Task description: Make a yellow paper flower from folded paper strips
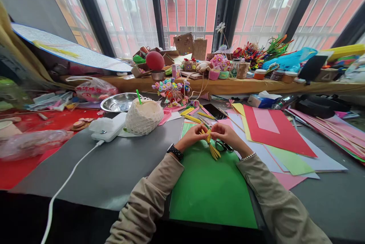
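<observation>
My left hand [194,136] and my right hand [227,133] meet over a green sheet [213,190] near the middle of the table. Between their fingertips is a yellow paper flower [213,150], its narrow folded strips fanning down towards me. Both hands are closed in a pinch on its upper end, which the fingers partly cover. Black-handled scissors [221,146] lie just beyond it, partly hidden by my right hand. Several yellow folded paper strips [192,118] rest on the table behind my left hand.
Coloured paper sheets [279,130] are layered on the right. Left of my hands stand a netted coconut with a green straw [144,116], a white power adapter [108,127] with its cable, and a metal bowl [118,101]. Craft items crowd the wooden ledge [171,84] under the window.
</observation>
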`<state>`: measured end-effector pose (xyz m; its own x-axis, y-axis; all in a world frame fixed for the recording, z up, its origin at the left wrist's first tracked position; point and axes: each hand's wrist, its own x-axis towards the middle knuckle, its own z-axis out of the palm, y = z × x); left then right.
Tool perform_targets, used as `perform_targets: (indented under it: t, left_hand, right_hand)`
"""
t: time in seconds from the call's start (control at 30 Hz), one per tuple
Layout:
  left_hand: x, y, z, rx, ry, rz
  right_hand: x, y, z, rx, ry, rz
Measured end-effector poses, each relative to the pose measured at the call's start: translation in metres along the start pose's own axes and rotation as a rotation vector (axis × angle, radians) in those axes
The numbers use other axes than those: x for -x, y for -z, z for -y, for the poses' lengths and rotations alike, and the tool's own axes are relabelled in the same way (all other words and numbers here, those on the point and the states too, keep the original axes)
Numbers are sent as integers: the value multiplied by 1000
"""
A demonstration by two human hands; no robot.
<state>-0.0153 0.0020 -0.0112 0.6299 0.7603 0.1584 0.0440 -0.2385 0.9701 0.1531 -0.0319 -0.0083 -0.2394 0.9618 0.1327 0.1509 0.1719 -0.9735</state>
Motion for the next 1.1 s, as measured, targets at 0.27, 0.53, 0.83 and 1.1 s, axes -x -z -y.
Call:
perform_targets:
  t: [0.27, 0.53, 0.83, 1.1]
  left_hand:
    - [0, -1, 1, 31, 24, -15]
    - [-6, 4, 4, 102, 115, -35]
    - [-6, 6, 7, 72, 89, -33]
    - [-3, 3, -1, 162, 102, -38]
  right_hand:
    - [-1, -2, 2, 57, 33, -3]
    - [-16, 3, -8, 50, 25, 68]
    - [-15, 3, -11, 73, 41, 52]
    - [-13, 7, -10, 63, 52, 70]
